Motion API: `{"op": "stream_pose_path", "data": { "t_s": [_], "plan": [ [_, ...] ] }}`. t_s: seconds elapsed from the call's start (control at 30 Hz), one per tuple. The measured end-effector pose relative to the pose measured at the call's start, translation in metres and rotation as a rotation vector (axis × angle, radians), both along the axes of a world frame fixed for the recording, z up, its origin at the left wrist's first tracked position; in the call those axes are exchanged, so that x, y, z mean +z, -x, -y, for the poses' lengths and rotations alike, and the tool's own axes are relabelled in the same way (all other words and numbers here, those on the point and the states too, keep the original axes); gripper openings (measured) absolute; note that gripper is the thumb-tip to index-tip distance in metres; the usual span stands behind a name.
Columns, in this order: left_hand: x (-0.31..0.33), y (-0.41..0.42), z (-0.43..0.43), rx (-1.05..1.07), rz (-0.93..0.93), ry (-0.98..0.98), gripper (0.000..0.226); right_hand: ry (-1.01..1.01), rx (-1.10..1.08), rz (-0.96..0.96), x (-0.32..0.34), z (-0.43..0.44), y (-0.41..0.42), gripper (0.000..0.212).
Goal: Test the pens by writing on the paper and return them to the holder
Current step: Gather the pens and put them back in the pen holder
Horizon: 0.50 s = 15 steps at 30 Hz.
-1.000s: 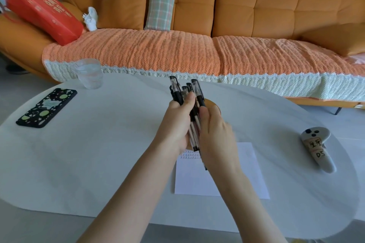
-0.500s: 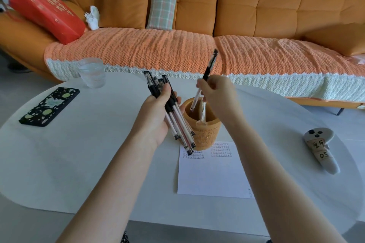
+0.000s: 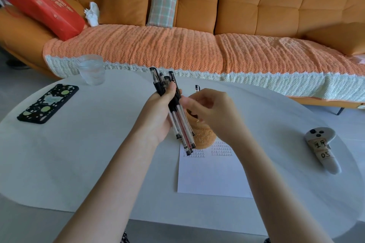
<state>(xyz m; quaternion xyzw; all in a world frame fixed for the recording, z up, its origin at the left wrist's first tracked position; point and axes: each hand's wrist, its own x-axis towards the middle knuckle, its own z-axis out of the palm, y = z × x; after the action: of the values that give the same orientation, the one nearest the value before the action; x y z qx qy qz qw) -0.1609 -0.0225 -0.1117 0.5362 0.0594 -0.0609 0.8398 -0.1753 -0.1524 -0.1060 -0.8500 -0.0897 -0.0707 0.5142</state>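
My left hand (image 3: 158,112) grips a bundle of several black-capped pens (image 3: 178,122), held upright over the white table (image 3: 88,154). Just behind the bundle stands a tan pen holder (image 3: 203,138), and the cap of one pen (image 3: 197,88) pokes up out of it. My right hand (image 3: 213,112) hovers over the holder with loosely curled fingers. Its thumb and forefinger reach up to the bundle and hold nothing that I can see. A white paper (image 3: 211,173) with rows of small written marks along its top lies in front of the holder.
A phone in a black patterned case (image 3: 48,102) lies at the table's left, a clear glass (image 3: 91,70) behind it. A grey controller (image 3: 322,148) rests at the right. An orange sofa (image 3: 237,6) with a red box (image 3: 45,8) lines the far side.
My right hand drew one pen from the bundle, lowered it into the holder and let go. It has now come back beside the bundle in my left hand.
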Motion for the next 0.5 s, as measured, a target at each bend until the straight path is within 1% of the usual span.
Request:
{"op": "stream_pose_path", "data": {
  "t_s": [0.13, 0.27, 0.33, 0.4, 0.5],
  "plan": [
    [0.0033, 0.0018, 0.0054, -0.033, -0.007, 0.027, 0.029, 0.005, 0.02, -0.038, -0.0018, -0.0068, 0.0007, 0.025],
    [0.0065, 0.0029, 0.0055, -0.067, -0.028, 0.057, 0.037, -0.089, 0.038, -0.074, -0.0069, -0.0038, -0.0026, 0.019],
    [0.0063, 0.0027, 0.0064, -0.079, -0.046, 0.052, 0.043, -0.142, 0.049, -0.107, -0.0088, -0.0028, -0.0029, 0.02],
    [0.0067, 0.0028, 0.0072, -0.084, -0.057, 0.054, 0.045, -0.139, 0.051, -0.098, -0.0086, -0.0023, -0.0022, 0.023],
    [0.0074, 0.0017, 0.0062, -0.115, -0.038, 0.064, 0.039, -0.166, 0.047, -0.091, -0.0086, -0.0012, -0.0017, 0.024]
  ]
}}
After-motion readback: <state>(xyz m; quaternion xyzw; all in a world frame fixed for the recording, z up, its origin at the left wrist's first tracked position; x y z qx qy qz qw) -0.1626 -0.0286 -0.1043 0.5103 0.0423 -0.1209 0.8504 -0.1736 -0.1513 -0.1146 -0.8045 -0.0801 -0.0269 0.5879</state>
